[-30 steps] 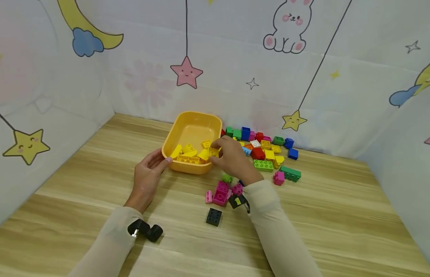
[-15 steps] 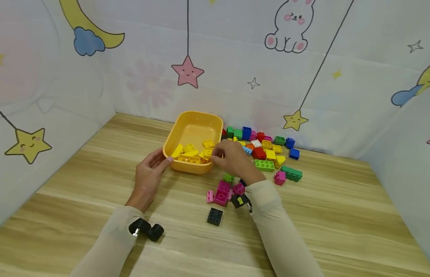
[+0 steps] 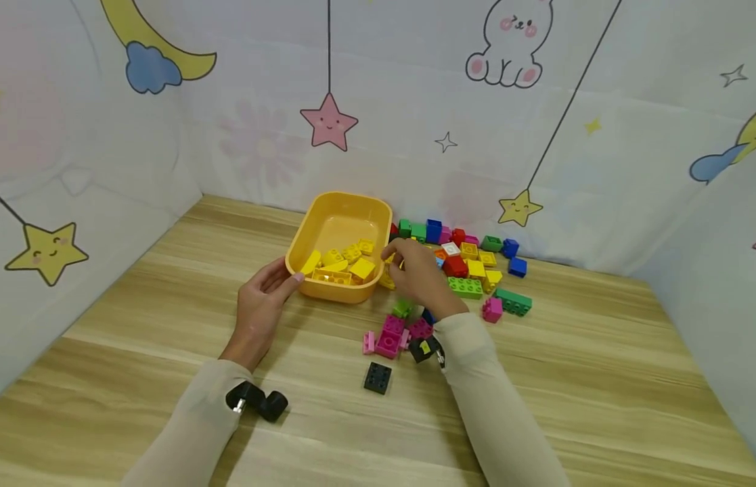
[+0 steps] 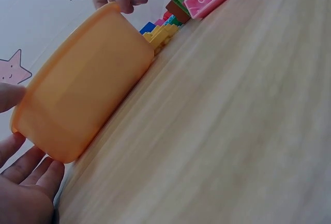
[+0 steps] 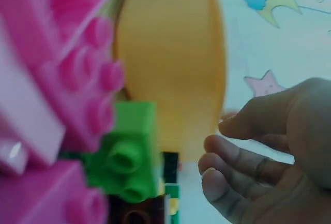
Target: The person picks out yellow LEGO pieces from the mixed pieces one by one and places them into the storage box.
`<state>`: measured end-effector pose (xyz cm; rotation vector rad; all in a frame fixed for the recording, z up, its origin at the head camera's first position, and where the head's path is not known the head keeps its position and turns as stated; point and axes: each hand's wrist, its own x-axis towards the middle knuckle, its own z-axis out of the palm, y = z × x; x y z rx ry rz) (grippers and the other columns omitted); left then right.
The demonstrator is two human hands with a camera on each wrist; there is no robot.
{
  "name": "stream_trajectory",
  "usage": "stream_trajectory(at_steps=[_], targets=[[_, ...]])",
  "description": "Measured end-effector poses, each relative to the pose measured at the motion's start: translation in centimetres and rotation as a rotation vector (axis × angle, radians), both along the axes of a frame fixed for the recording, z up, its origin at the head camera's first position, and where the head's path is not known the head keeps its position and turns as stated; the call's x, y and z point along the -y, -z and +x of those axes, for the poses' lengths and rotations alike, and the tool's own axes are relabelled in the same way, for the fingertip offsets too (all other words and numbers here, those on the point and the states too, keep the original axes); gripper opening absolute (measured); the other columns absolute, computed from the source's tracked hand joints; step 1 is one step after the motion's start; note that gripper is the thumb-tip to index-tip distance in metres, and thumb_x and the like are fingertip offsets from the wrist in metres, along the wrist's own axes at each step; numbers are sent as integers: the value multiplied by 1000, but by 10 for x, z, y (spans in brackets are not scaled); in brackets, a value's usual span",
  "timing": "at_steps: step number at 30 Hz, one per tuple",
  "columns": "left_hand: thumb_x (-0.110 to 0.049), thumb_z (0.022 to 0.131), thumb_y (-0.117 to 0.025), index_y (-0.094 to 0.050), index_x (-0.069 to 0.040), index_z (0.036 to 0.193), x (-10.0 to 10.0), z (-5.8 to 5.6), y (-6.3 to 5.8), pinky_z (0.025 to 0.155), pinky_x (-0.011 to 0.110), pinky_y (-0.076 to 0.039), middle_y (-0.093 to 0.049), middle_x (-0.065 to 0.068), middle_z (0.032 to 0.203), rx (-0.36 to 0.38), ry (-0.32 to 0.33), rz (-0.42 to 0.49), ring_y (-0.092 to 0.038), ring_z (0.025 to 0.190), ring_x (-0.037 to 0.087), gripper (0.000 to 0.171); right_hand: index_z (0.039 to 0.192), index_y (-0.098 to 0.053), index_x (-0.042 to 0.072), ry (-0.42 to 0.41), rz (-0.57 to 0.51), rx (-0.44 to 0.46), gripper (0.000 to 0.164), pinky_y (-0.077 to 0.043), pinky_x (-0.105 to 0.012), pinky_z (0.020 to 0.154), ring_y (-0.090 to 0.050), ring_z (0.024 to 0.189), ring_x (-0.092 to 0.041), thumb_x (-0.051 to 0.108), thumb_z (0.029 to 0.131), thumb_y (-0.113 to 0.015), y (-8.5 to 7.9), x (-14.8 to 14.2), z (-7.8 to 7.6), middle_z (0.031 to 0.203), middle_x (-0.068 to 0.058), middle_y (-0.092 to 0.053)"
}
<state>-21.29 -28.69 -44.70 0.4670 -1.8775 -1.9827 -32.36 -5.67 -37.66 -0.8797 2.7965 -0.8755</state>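
A yellow-orange plastic bin (image 3: 338,292) sits on the table with several yellow building bricks (image 3: 332,277) inside, mostly in its near half. At its near left corner my left hand (image 3: 260,302) grips it, thumb at the rim and fingers against the outer wall, also seen in the left wrist view. My right hand (image 3: 415,270) hovers just beyond the bin's right rim. In the right wrist view its fingers (image 5: 227,151) are loosely bent, with a gap to the thumb and nothing held. Below the fingertips, outside the bin, lies a yellow brick (image 3: 387,279), partly hidden by the hand.
Mixed bricks, including a light green brick (image 3: 465,288), a red brick (image 3: 455,266) and a dark green brick (image 3: 513,302), spread right of the bin. Nearer me lie magenta bricks (image 3: 388,343) and a black brick (image 3: 378,378). A printed cloth wall (image 3: 402,169) stands behind.
My right hand has let go of a yellow brick inside the bin and moved right, out past the rim. The yellow bricks there have shifted. My left hand has stayed on the bin.
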Motion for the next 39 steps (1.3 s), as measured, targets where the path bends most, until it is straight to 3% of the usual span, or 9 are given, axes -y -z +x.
stream_trajectory(at_steps=[4,8,11,17,27,30,39], targets=[[-20,93,-73,-55,-8,141,0,0,0,89,4,-52,-56,12,144,5,1,-1,-54,131,24,53,110,-63,4,61,15,57,18,-62,-41,83,-62,89,-27,1,93,-65,8,-1,-5,109,-13,-67],[-21,92,-73,-54,-8,142,0,0,0,89,4,-52,-55,13,144,4,2,6,-53,131,24,54,110,-70,3,-16,93,20,21,-59,-44,93,-62,99,-29,2,89,-71,18,1,-9,111,-13,-71],[-21,92,-74,-55,-7,141,-1,-1,-1,87,3,-52,-56,13,143,-3,3,11,-54,131,25,54,102,-74,1,-55,154,-45,17,-55,-44,99,-60,103,-29,3,85,-77,23,2,-10,104,-13,-70],[-19,93,-73,-54,-7,141,-2,-2,-2,89,4,-52,-56,12,143,10,-1,2,-54,131,24,53,86,-74,3,-30,243,-66,9,-56,-41,91,-55,95,-28,8,83,-81,24,2,-6,96,-11,-61],[-20,93,-73,-52,-6,143,-1,1,-1,91,5,-52,-54,14,145,9,-4,12,-53,133,25,56,74,-74,4,-51,239,-58,13,-55,-37,85,-53,89,-25,9,83,-81,24,7,-6,90,-9,-59],[-19,93,-73,-53,-6,142,-1,1,-1,90,4,-52,-54,14,145,5,-4,18,-53,132,26,55,72,-72,4,-74,251,-71,15,-55,-36,82,-53,86,-25,9,84,-80,18,6,-4,88,-9,-60],[-19,93,-73,-52,-7,143,-1,0,-2,91,5,-52,-53,14,145,4,3,19,-52,133,26,56,73,-69,5,-12,229,-123,16,-62,-35,80,-54,84,-25,8,84,-80,-25,-3,14,92,-9,-58]])
